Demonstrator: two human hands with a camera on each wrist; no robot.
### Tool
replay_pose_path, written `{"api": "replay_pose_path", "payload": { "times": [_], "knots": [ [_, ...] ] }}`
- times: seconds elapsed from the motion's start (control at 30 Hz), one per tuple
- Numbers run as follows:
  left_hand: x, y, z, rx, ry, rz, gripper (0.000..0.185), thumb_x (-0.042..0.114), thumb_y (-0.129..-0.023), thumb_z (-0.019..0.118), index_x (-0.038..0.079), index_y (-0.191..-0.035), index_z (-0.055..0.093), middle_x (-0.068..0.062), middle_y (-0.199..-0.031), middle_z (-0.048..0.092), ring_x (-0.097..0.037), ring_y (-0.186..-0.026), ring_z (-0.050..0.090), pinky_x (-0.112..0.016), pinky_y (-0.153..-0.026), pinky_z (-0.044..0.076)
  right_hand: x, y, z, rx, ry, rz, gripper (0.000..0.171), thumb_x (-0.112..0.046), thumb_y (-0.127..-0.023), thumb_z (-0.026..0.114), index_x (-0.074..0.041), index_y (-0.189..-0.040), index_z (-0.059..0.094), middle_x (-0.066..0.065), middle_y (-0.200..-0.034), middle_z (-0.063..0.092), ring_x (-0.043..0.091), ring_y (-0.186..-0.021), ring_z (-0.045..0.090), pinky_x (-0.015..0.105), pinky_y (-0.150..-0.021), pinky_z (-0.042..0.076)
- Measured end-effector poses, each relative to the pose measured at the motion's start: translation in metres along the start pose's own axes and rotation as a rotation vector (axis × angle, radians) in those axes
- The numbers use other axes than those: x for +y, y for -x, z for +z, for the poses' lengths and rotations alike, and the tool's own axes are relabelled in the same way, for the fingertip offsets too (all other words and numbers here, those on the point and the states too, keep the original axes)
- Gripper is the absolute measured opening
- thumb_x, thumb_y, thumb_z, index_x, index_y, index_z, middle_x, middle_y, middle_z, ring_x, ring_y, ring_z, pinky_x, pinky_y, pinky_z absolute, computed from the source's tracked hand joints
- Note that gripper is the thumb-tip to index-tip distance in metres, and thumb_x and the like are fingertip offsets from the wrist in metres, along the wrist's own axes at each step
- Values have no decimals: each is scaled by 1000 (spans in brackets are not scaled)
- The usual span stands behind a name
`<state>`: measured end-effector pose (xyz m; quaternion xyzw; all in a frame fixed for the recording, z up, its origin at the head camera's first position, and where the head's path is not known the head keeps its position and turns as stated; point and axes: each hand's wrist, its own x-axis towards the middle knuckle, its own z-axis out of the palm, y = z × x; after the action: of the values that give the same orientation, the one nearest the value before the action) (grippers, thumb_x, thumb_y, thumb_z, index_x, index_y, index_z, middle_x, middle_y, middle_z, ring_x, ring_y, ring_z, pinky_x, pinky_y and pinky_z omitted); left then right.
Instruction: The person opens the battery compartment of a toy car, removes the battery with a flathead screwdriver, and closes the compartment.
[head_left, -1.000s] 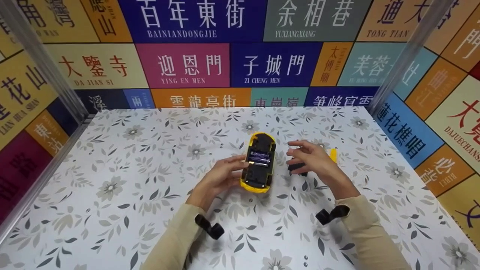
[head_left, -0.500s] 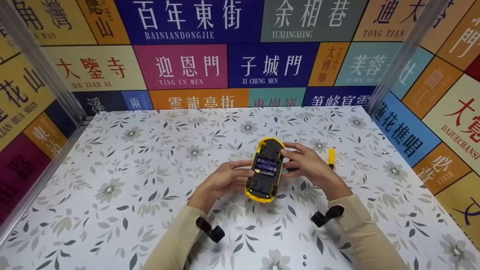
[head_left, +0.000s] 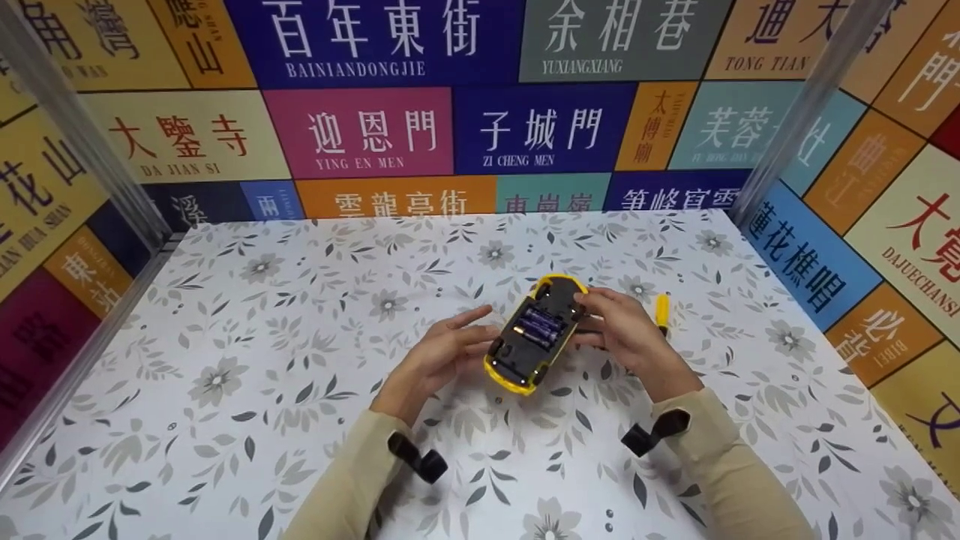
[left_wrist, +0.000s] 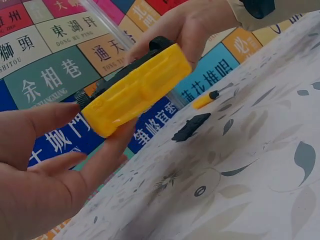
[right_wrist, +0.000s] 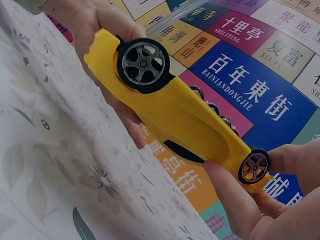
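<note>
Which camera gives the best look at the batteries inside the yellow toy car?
The head view: the car lies underside up, its batteries exposed. The right wrist view shows only their tips above the car's side; the left wrist view hides them.

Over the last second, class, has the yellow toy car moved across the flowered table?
Yes. The yellow toy car has shifted right, closer to the yellow screwdriver lying on the table, and turned slightly clockwise.

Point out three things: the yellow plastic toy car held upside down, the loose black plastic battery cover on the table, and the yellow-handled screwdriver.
yellow plastic toy car (head_left: 534, 334): head view, on its black underside.
black plastic battery cover (left_wrist: 191, 127): left wrist view, on its middle.
yellow-handled screwdriver (head_left: 663, 309): head view, on its handle.
</note>
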<state>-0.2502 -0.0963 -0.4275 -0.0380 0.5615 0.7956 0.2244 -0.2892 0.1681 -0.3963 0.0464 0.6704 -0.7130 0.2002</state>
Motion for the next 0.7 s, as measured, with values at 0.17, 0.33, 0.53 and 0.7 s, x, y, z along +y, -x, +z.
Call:
{"api": "replay_pose_path", "payload": {
  "times": [0.17, 0.33, 0.53, 0.7],
  "knots": [
    [1, -1, 2, 62, 60, 1, 56, 22, -103, 54, 8, -155, 36, -25, -141, 57, -30, -115, 68, -37, -92, 60, -2, 1, -4, 50, -77, 2, 59, -22, -105, 49, -3, -156, 26, 17, -145, 48, 20, -106, 68, 33, -86, 62],
    [2, -2, 2, 92, 119, -10, 58, 24, -102, 56, 6, -153, 36, -28, -142, 54, -37, -116, 67, -43, -91, 61, -6, 3, -8, 77, -193, -8, 51, -21, -104, 53, -3, -148, 36, 4, -119, 59, 16, -94, 71, 34, -89, 61],
    [4, 0, 3, 78, 160, -23, 58, 25, -101, 60, 4, -150, 38, -26, -142, 55, -40, -122, 63, -42, -92, 61, -10, 4, -7, 126, -302, 21, 52, -20, -104, 50, -8, -152, 33, 6, -125, 54, 20, -100, 68, 36, -93, 60],
    [4, 0, 5, 94, 192, 23, 51, 18, -101, 57, 2, -148, 43, -26, -142, 54, -38, -117, 66, -42, -91, 61, -8, 7, -6, 120, -398, 32, 55, -19, -106, 45, -13, -157, 27, 9, -135, 48, 28, -118, 61, 36, -96, 58]
  ]
}}
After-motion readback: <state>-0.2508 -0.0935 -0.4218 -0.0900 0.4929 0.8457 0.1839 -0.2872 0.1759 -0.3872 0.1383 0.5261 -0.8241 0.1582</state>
